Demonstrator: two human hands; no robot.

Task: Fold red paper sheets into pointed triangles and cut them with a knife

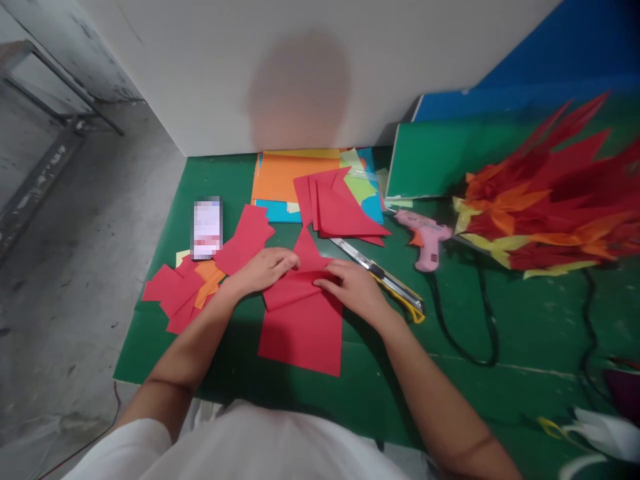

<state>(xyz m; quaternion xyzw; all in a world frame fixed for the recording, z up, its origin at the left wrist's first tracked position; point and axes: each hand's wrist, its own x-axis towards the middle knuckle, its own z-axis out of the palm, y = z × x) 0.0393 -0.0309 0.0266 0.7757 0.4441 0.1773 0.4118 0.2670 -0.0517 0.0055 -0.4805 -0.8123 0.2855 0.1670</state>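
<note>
Both hands lie flat and unclenched on a red sheet (pixel 300 327) near the middle of the green mat (pixel 500 333). The left hand (pixel 265 270) and right hand (pixel 350 287) press their fingertips onto its folded upper part, gripping nothing. A knife (pixel 380 277) lies just beside the right hand, a glue gun (pixel 425 240) beyond it, and a phone (pixel 207 228) and red scraps (pixel 175 293) towards the left edge

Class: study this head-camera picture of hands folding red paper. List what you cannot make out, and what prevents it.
All in the head view:
1. Screen of the phone: blurred.
2. Crease in the red sheet: covered by the left hand and right hand.
3. The paper flame piece: cut off by the right edge.
4. The white object at bottom right: cut by the corner and too blurred to identify.
</note>
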